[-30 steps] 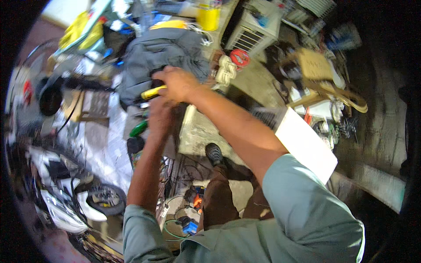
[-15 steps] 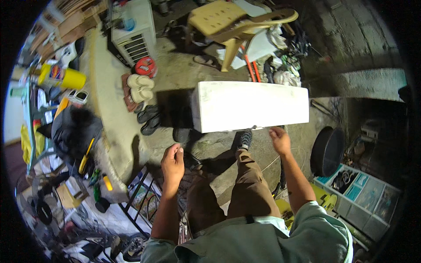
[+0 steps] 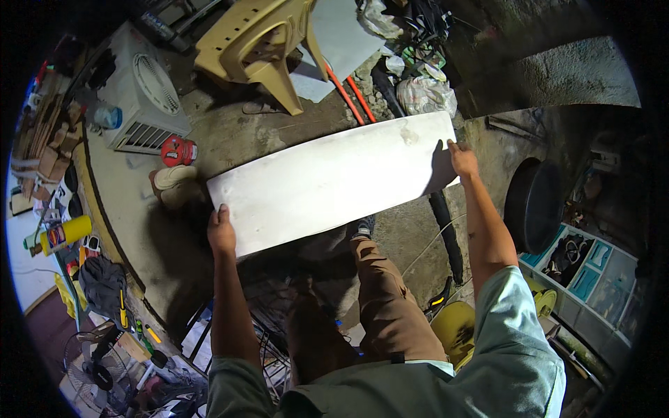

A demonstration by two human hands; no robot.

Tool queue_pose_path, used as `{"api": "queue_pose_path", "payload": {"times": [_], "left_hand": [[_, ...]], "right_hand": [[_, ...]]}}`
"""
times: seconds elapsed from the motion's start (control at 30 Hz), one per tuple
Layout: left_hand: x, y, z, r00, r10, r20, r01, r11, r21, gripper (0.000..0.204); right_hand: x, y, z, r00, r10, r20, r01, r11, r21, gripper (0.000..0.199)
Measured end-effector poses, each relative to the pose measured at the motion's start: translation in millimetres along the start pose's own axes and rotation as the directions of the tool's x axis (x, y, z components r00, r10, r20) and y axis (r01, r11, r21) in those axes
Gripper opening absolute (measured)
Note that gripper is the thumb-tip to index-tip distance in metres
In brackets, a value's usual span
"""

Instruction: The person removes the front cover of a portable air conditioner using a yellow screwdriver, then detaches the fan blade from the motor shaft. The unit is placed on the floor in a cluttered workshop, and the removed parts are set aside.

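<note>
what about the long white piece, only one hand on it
No, left hand and right hand hold the white piece at opposite ends.

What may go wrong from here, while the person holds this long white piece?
The long white piece might slip, since the left hand and right hand hold just its ends. It hides floor ahead of the shoe, so tripping is possible. Its far edge could knock the orange bars.

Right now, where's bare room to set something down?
Two patches: concrete floor bordered by the beige chair, red container and held long white unit; and the pale strip between the vented white box and dark bag. Crowded: lower left around the fan, and right of the chair, where plastic bags lie.
</note>
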State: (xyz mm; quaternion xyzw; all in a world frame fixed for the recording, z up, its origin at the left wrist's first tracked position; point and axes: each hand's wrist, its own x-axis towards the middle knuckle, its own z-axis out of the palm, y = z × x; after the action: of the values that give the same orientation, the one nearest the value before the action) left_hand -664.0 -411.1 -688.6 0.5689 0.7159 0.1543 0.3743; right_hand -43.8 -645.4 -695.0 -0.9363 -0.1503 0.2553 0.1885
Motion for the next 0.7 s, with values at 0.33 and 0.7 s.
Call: {"api": "queue_pose_path", "payload": {"times": [0.33, 0.7], "left_hand": [[-14, 41, 16, 0.96, -0.211, -0.182, 0.216, 0.976, 0.007, 0.04], [-25, 27, 2, 0.978, -0.092, -0.185, 0.105, 0.993, 0.058, 0.038]], "right_hand": [[23, 5, 4, 0.991, 0.033, 0.128, -0.074, 0.94, 0.332, 0.079], [14, 13, -6, 0.99, 0.027, 0.14, -0.086, 0.894, 0.439, 0.059]]}}
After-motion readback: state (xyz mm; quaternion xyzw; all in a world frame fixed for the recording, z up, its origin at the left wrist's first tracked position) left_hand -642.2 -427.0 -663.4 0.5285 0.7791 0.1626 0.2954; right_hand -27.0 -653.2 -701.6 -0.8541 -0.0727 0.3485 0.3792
